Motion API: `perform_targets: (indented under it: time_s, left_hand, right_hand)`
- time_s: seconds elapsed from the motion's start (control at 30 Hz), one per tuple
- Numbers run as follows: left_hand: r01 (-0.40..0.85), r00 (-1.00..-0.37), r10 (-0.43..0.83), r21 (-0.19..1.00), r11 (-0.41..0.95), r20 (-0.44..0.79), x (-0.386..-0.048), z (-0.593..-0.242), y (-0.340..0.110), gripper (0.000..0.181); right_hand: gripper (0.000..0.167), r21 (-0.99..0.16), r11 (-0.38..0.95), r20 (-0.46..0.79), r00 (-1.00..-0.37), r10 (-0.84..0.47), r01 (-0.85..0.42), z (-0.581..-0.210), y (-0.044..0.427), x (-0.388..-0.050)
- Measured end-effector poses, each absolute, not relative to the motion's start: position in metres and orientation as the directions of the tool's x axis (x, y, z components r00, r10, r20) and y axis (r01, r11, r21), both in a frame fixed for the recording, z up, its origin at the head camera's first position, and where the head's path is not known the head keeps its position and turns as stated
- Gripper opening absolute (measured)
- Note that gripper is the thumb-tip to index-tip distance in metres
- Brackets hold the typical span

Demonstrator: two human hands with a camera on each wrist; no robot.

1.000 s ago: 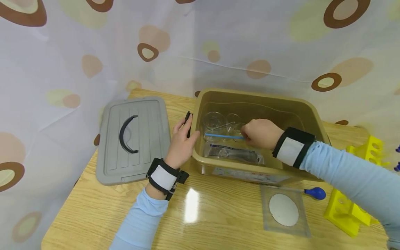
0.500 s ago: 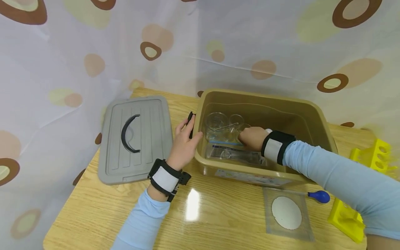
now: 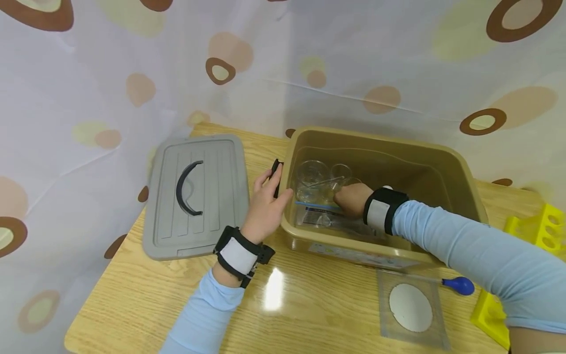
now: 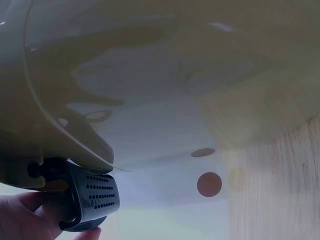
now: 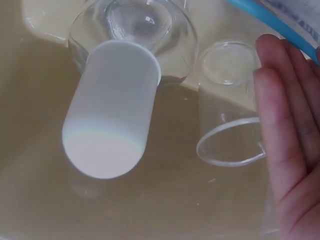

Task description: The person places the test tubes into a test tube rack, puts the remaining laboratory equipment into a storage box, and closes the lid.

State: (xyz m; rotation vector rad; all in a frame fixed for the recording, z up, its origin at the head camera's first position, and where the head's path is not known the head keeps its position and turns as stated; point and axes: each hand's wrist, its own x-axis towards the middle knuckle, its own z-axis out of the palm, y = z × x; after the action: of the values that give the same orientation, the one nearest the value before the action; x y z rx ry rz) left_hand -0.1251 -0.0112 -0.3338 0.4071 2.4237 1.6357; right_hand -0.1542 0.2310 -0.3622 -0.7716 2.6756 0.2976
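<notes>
My left hand (image 3: 267,209) rests at the left end of a tan storage bin (image 3: 380,135). Its fairly straight fingers lie along the black latch (image 4: 95,195), with the thumb at the rim. Down inside the bin is my right hand (image 3: 352,200). The right wrist view shows its fingers straight, close beside a small clear beaker (image 5: 229,107), their tips near a bag's blue zip strip (image 5: 272,20). Contact with either is unclear. Round clear glassware (image 3: 312,173) and a thin rod (image 3: 325,182) are farther left. A white round-ended cylinder (image 5: 107,115) stands beside the beaker.
Left of the bin lies a grey lid (image 3: 203,196) with a black handle. In front are a wire gauze with a white disc (image 3: 410,307) and a blue-bulbed dropper (image 3: 458,285). Yellow racks (image 3: 491,314) stand at the right. A patterned curtain (image 3: 336,59) hangs behind.
My right hand has moved lower and nearer the front inside the bin. The blue zip strip has sunk beside it. My left hand keeps its place on the bin; the view shifts slightly.
</notes>
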Motion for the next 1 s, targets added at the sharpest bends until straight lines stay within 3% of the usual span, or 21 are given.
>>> perform_targets:
  time_s: [0.2, 0.43, 0.63, 0.73, 0.83, 0.93, 1.0]
  left_hand:
    - [0.130, -0.944, 0.330, 0.928, 0.348, 0.008, -0.124, -0.333, -0.010, 0.057]
    - [0.129, -0.944, 0.330, 0.930, 0.344, 0.009, -0.124, -0.332, -0.009, 0.057]
    - [0.121, -0.943, 0.333, 0.930, 0.346, -0.001, -0.123, -0.332, -0.009, 0.058]
    - [0.098, -0.942, 0.335, 0.936, 0.338, -0.022, -0.124, -0.333, -0.010, 0.058]
    - [0.089, -0.944, 0.329, 0.938, 0.336, -0.028, -0.126, -0.335, -0.012, 0.059]
    - [0.090, -0.946, 0.325, 0.939, 0.332, -0.024, -0.130, -0.337, -0.014, 0.058]
    - [0.091, -0.945, 0.325, 0.940, 0.329, -0.022, -0.132, -0.338, -0.015, 0.058]
  right_hand:
    - [0.037, 0.141, 0.811, -0.414, -0.778, -0.473, -0.568, -0.368, 0.232, -0.157]
    - [0.024, 0.142, 0.801, -0.432, -0.764, -0.479, -0.582, -0.368, 0.228, -0.157]
    - [0.024, 0.133, 0.800, -0.393, -0.772, -0.499, -0.584, -0.365, 0.229, -0.154]
    - [0.023, 0.075, 0.821, -0.332, -0.790, -0.514, -0.566, -0.346, 0.228, -0.151]
    - [0.015, 0.005, 0.845, -0.224, -0.824, -0.520, -0.534, -0.303, 0.227, -0.139]
    - [0.007, -0.005, 0.851, -0.023, -0.851, -0.525, -0.525, -0.255, 0.233, -0.110]
    - [0.022, 0.021, 0.845, 0.154, -0.833, -0.531, -0.535, -0.233, 0.241, -0.084]
